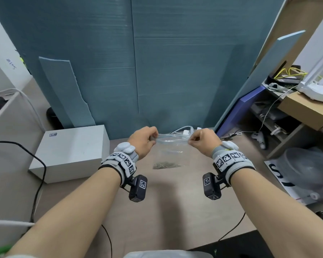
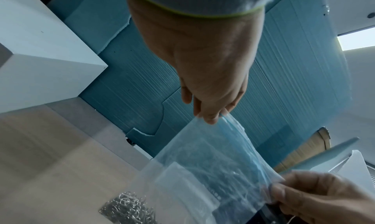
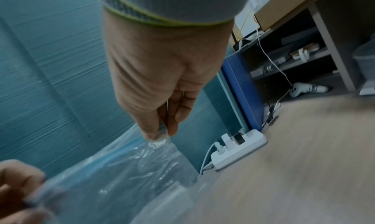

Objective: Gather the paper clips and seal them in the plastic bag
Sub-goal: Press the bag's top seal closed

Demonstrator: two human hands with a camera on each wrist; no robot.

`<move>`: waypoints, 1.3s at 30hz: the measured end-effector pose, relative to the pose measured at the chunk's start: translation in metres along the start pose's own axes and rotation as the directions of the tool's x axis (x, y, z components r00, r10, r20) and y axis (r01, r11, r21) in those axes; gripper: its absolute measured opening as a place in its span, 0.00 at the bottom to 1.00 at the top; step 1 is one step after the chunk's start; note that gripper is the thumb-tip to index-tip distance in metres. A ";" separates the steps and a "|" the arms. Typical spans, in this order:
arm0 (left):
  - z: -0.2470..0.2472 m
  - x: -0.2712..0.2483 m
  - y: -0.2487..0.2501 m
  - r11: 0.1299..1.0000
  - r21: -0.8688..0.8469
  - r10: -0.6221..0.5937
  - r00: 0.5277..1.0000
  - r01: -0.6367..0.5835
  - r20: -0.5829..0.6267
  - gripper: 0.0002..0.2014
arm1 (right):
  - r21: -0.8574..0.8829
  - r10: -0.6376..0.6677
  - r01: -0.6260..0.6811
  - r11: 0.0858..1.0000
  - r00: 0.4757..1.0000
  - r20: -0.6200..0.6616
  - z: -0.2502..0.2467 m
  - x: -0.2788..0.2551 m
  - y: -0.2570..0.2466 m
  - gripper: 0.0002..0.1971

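Plastic bag (image 1: 172, 151) is held up above the tabletop (image 1: 175, 202) by its top edge, hanging between both hands; paper clips (image 1: 166, 165) are already gathered in a heap at the bag's bottom; no loose clips are seen on the tabletop. Left hand (image 1: 144, 141) pinches the left end of the zip strip between thumb and fingers (image 2: 209, 118); right hand (image 1: 203, 141) pinches the right end the same way, fingers (image 3: 172, 123) pressed together on the film. Step in hand is judged to be sealing: the blue zip tracks are seen in the left wrist view running between the two pinches, and whether they are already mated cannot be told. To do it well, the strip should be kept taut and level so both tracks line up; one end should be anchored while the other pinch is slid along the whole strip with firm pressure; film folds should be kept out of the track; the bag should be kept upright so the heap stays low and away from the mouth. Risk: a wrinkle near the right corner could leave a gap. White box (image 1: 71, 151) sits left on the tabletop, power strip (image 3: 239, 148) far right, both well apart from the bag.
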State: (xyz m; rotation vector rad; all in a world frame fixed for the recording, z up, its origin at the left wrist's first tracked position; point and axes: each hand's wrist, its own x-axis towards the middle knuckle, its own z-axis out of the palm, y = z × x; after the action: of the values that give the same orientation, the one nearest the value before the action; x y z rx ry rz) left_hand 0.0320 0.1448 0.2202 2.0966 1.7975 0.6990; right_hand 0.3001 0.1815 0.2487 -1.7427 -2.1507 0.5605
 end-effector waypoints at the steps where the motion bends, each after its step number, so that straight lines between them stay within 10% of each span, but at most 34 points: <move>1: 0.002 -0.001 0.001 1.000 -0.006 0.018 0.999 -0.018 0.032 0.11 | 0.024 0.001 -0.001 1.000 1.000 -0.008 0.001 -0.001 -0.001 0.03; 23: 0.036 -0.004 0.051 0.992 -0.096 -0.073 0.986 0.087 0.148 0.10 | 0.335 -0.235 0.231 0.914 0.972 -0.028 0.020 0.013 0.012 0.12; 29: 0.037 -0.002 0.053 0.976 -0.164 -0.142 0.989 0.146 0.033 0.09 | 0.457 -0.157 0.067 0.887 0.974 0.163 0.033 0.008 0.036 0.39; 36: 0.025 -0.003 0.063 0.948 -0.279 -0.151 0.988 0.151 0.023 0.12 | 0.358 -0.076 -0.032 0.933 0.956 0.284 0.072 0.005 0.064 0.09; 39: 0.020 -0.006 0.061 0.928 -0.325 -0.194 0.981 0.180 -0.010 0.11 | 0.416 -0.087 -0.040 0.908 0.955 0.282 0.080 0.004 0.071 0.10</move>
State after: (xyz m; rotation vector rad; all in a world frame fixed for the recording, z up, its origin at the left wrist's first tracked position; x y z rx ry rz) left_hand 0.0934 0.1299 0.2340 1.6864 1.7374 0.9198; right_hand 0.3218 0.1899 0.1441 -1.4640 -2.0277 1.2445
